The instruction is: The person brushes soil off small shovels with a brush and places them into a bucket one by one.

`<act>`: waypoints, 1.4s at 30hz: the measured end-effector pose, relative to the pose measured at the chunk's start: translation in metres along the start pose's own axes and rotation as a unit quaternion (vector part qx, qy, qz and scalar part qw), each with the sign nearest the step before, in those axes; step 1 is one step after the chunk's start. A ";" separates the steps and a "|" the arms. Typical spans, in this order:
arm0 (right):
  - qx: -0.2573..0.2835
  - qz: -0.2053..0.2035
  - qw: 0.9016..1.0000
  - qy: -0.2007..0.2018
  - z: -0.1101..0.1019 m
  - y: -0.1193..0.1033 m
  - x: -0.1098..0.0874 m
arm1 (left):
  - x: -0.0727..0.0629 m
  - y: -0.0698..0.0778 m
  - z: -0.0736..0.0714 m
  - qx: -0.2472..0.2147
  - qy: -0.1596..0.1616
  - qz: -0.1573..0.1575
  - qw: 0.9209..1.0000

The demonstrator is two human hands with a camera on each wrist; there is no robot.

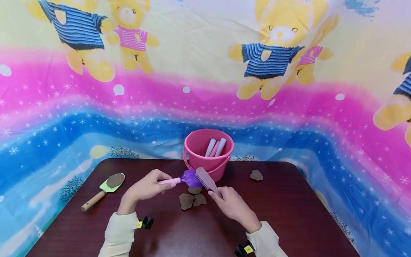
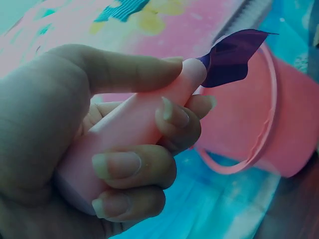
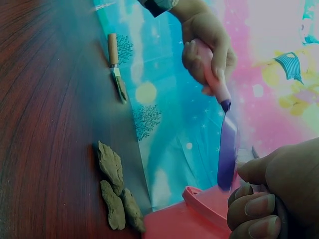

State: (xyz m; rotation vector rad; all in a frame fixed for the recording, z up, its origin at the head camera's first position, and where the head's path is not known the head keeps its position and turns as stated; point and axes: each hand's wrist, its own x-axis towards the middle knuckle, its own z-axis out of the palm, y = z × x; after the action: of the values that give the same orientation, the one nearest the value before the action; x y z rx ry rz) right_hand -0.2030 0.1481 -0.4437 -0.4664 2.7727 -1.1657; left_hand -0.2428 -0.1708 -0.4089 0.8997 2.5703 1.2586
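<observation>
My left hand point(image 1: 146, 187) grips the pink handle of a small trowel point(image 1: 191, 178) with a purple blade. In the left wrist view its fingers curl round the thick trowel handle point(image 2: 132, 119). My right hand point(image 1: 235, 205) holds a greyish-pink brush point(image 1: 209, 182) by its handle, with the bristles at the purple blade. Both tools are raised in front of a pink bucket point(image 1: 210, 164). Below them, several brown clay-like lumps point(image 1: 186, 201) lie together on the table; the blade partly covers the rear one in the head view.
Light-coloured handles point(image 1: 216, 147) stick up inside the bucket. A green trowel point(image 1: 104, 189) with a wooden handle lies at the left, a brown lump point(image 1: 115, 180) on its blade. Another lump point(image 1: 256, 175) is at the right. A printed cloth point(image 1: 205, 107) hangs behind the dark table point(image 1: 289, 214).
</observation>
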 end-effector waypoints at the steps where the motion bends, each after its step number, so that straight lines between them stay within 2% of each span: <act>1: 0.000 -0.002 1.000 -0.002 0.000 0.000 0.000 | 0.002 0.001 0.003 0.000 -0.005 -0.001 1.000; 6: -0.001 -0.010 1.000 -0.002 0.000 -0.003 -0.002 | 0.011 0.003 0.015 0.001 -0.018 0.000 1.000; 12: -0.003 -0.020 1.000 -0.022 0.000 -0.007 -0.003 | 0.017 0.005 0.024 0.007 -0.021 -0.008 1.000; 20: -0.027 -0.037 0.999 -0.028 0.001 -0.006 -0.003 | 0.020 0.007 0.032 0.013 -0.035 -0.003 0.999; 35: -0.032 0.002 0.999 -0.018 0.002 0.001 -0.001 | 0.012 0.003 0.020 0.020 -0.022 0.004 1.000; 42: -0.043 -0.005 0.999 -0.007 0.000 0.004 0.001 | 0.011 0.006 0.016 0.016 -0.016 -0.009 1.000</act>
State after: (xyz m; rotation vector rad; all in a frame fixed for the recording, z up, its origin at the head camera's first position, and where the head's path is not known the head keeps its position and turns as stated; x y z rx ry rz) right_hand -0.2046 0.1508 -0.4468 -0.4946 2.8199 -1.0443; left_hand -0.2434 -0.1512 -0.4133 0.8931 2.5747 1.1935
